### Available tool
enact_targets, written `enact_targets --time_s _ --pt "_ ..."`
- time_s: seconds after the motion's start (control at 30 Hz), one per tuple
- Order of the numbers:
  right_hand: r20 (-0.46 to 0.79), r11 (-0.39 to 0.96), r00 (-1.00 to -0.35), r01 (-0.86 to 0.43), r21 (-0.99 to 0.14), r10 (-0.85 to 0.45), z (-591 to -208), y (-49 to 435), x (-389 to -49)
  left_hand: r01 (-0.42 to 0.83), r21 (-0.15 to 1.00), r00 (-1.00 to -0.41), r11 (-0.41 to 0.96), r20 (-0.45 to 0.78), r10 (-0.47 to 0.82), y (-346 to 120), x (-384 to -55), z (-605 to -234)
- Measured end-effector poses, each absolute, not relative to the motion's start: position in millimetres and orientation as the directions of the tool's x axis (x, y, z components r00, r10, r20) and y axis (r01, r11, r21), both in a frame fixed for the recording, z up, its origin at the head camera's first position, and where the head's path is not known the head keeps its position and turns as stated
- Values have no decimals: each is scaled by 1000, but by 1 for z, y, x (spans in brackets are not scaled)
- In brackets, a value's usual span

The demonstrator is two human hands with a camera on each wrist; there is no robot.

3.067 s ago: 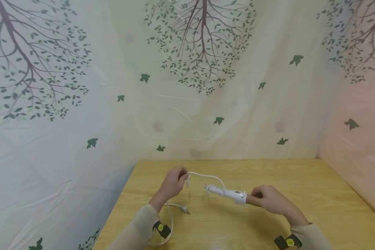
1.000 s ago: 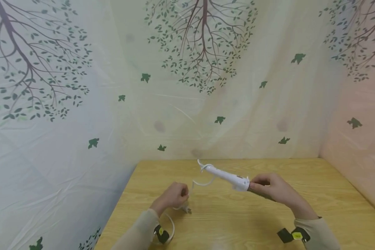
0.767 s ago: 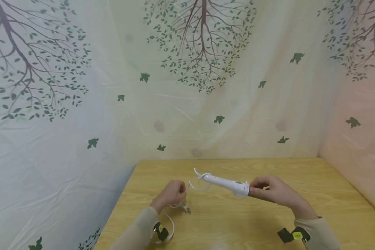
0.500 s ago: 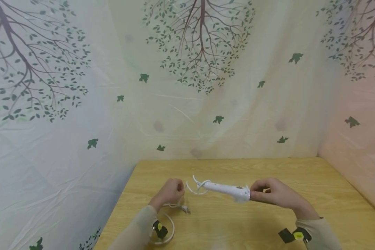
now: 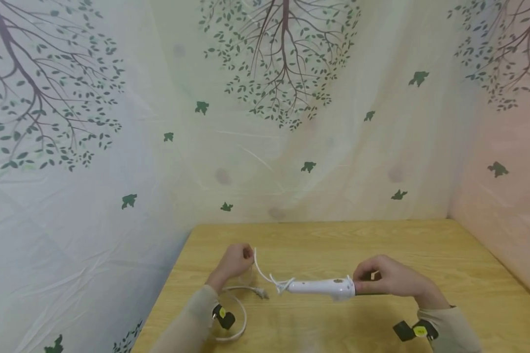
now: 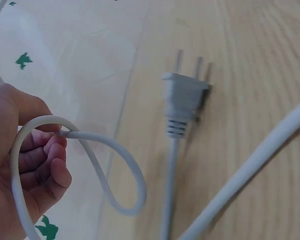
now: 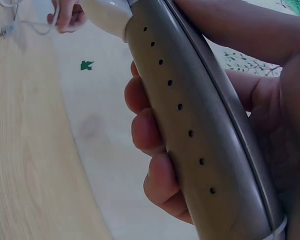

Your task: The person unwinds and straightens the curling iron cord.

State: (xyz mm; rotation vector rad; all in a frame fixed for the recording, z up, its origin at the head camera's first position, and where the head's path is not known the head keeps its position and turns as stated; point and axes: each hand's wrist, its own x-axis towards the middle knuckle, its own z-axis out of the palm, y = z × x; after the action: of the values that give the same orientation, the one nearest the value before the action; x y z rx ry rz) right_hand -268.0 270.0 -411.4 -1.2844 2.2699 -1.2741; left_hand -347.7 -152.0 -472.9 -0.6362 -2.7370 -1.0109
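My right hand [image 5: 395, 278] grips a hair straightener by its grey-brown barrel [image 7: 182, 120], which has a row of small holes and a long seam. The straightener's white handle [image 5: 315, 287] points left, almost level above the table. White cord [image 5: 260, 269] is wound around the handle's end and runs on to my left hand [image 5: 235, 261]. In the left wrist view, that hand's thumb and forefinger pinch the cord, which loops past the curled fingers. Its two-pin plug [image 6: 182, 97] lies on the table beside the left hand.
The wooden table [image 5: 327, 240] reaches back to a hanging sheet [image 5: 265, 162] printed with trees and leaves. Sheets also close off the left and right sides. A curved length of cord lies on the table near my left forearm. Both wrists carry small dark cameras.
The straightener has swung down from a tilt to almost level. My left hand has moved left and away from me, and the cord between the hands has gone from a slack loop to straighter.
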Motion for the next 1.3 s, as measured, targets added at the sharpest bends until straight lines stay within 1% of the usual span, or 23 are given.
enact_targets --time_s 0.07,0.13,0.33,0.47,0.6,0.73,0.97,1.13,1.3 --pt "197 236 -574 -591 -771 -795 -414 270 -268 416 614 -909 670 272 315 -153 -346 -466" --pt "194 243 -566 -604 -759 -801 -417 269 -269 410 634 -912 656 285 294 -154 -346 -461" --pt "193 245 -545 -629 -738 -816 -425 270 -271 437 623 -896 648 365 253 -156 -344 -451" --pt "155 279 -558 -613 -739 -815 -429 271 -271 440 627 -892 643 384 236 -156 -341 -444" --pt "113 337 -599 -585 -738 -793 -429 271 -271 445 633 -889 634 400 224 -156 -339 -437" --pt "73 404 -648 -554 -728 -758 -429 272 -271 474 619 -871 626 434 230 -156 -334 -429" --pt "5 529 -742 -483 -698 -671 -432 276 -274 509 602 -848 614 471 241 -159 -319 -412" --pt "-14 613 -800 -448 -650 -599 -436 279 -278 565 574 -808 593 528 260 -163 -309 -403" --pt "-14 678 -849 -412 -609 -529 -440 283 -279 619 532 -763 577 581 283 -170 -303 -403"
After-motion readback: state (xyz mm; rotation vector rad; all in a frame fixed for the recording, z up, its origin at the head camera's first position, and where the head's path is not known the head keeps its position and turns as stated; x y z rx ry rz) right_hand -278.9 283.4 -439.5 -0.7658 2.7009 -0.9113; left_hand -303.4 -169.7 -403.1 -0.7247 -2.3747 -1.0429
